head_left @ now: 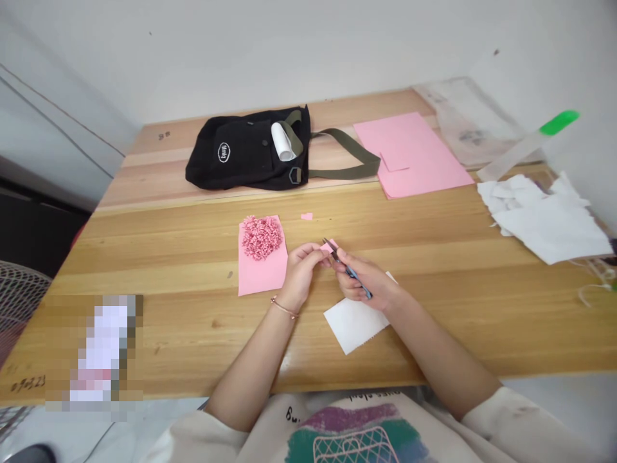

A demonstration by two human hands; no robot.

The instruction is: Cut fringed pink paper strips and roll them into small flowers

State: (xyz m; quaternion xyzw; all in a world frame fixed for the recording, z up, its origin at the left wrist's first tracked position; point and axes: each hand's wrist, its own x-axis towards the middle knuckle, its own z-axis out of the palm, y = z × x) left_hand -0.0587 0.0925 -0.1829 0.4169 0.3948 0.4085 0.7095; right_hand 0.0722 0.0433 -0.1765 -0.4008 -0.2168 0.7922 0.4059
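Observation:
My left hand (pixel 304 263) pinches a small piece of pink paper (pixel 330 246) between thumb and fingertips. Close against it, my right hand (pixel 362 278) grips small scissors (pixel 357 280) with blue handles, their dark blades at the paper. Part of the handles is hidden in my palm. Beside my left hand lies a pink paper sheet (pixel 255 276) with a round bunch of frilly pink paper flowers (pixel 261 237) on its upper part. A tiny pink scrap (pixel 306 217) rests just beyond my hands. Under my right wrist is a white sheet (pixel 354 325), partly covered.
A black bag (pixel 241 154) with a green strap lies at the back, a white roll (pixel 282 143) on it. Larger pink sheets (pixel 424 161) are at back right. Crumpled white paper (pixel 540 218) and a green-tipped clear strip (pixel 525 145) sit far right. A blurred-out object (pixel 103 347) is front left.

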